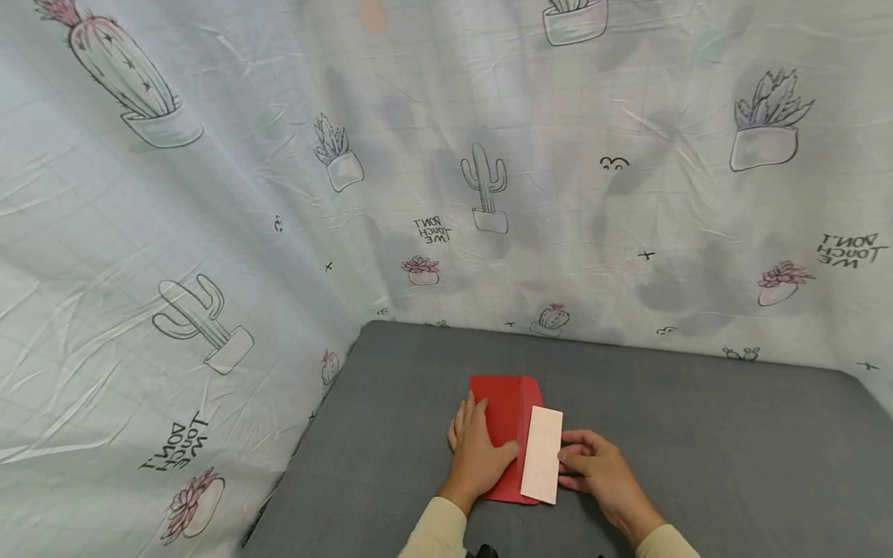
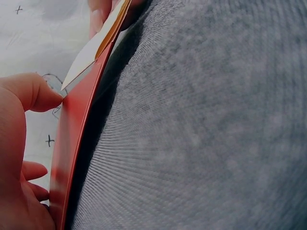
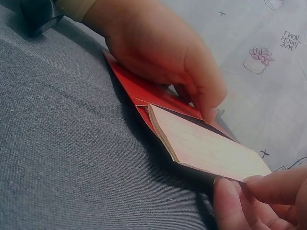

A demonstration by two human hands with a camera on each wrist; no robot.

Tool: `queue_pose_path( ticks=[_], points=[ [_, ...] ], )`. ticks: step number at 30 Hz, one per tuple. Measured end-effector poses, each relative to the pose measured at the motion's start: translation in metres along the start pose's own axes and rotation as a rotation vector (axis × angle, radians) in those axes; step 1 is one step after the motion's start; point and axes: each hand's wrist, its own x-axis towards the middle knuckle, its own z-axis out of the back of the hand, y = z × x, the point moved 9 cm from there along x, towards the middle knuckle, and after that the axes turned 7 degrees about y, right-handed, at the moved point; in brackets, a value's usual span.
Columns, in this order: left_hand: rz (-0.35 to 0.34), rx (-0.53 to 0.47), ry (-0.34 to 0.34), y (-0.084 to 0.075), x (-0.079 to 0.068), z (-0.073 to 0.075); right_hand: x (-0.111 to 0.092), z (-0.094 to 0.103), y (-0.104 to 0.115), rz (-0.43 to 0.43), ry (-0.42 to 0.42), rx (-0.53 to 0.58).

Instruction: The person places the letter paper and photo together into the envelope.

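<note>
A red envelope (image 1: 502, 411) lies flat on the table, its flap side toward the right. Along that side sits a narrow pale folded paper (image 1: 542, 456), which overlaps the flap; the right wrist view shows several layers and faint dotted lines on it. Whether its inner edge is inside the envelope I cannot tell. My left hand (image 1: 477, 453) rests on the envelope, fingers at the left edge and thumb stretched to the opening's edge. My right hand (image 1: 600, 473) pinches the paper's outer long edge between thumb and fingers, seen close in the right wrist view.
The grey cloth-covered table (image 1: 391, 403) spreads around the envelope. A pale curtain (image 1: 572, 217) printed with potted cacti hangs behind and to the left. A small black object (image 3: 41, 17) is beside the left sleeve.
</note>
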Motion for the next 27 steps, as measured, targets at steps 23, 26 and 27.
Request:
queue_pose_path(
  ticks=[23, 26, 27],
  points=[
    [0.002, -0.005, -0.002, 0.0, -0.001, 0.0, 0.0, -0.004, 0.0, 0.011, 0.025, -0.001],
    [-0.001, -0.009, 0.001, 0.0, -0.001, 0.0, 0.0, -0.008, -0.001, 0.01, 0.039, -0.002],
    [-0.001, -0.01, 0.002, 0.001, -0.001, 0.0, 0.001, -0.009, -0.001, 0.008, 0.04, -0.002]
  ],
)
